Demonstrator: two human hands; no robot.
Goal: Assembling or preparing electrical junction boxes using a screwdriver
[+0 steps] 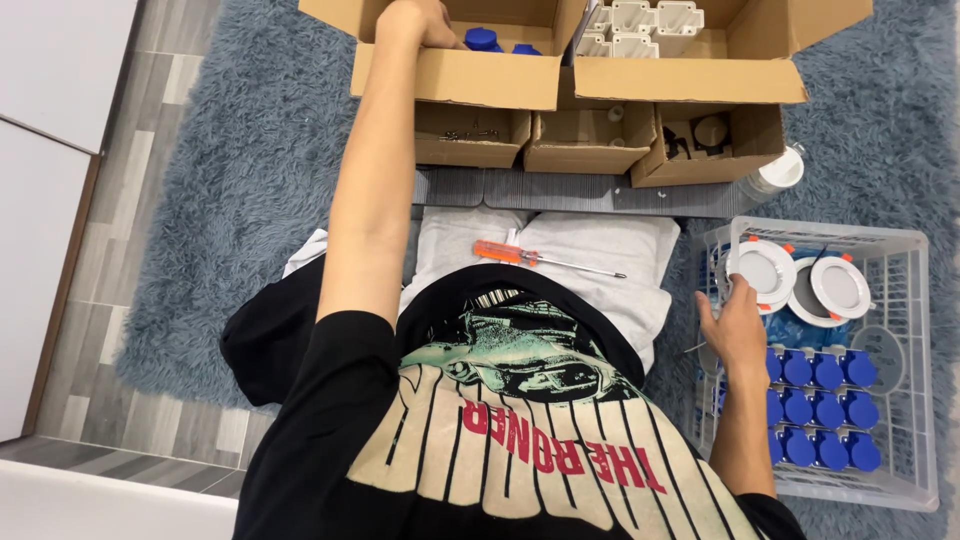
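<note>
Blue caps: inside cardboard box, left hand reaching among them, grip hidden, cannot tell. Right hand: loosely curled grip touching white round lamp in white crate.

A shaggy blue-grey rug covers the floor of grey planks, which shows bare along the rug's left side. On the rug, a white cushion lies in the middle with an orange-handled screwdriver resting across it. Just beyond the cushion stand three small open cardboard boxes in a row, two bigger open cartons behind them, and to the cushion's right sits a white plastic crate.
</note>
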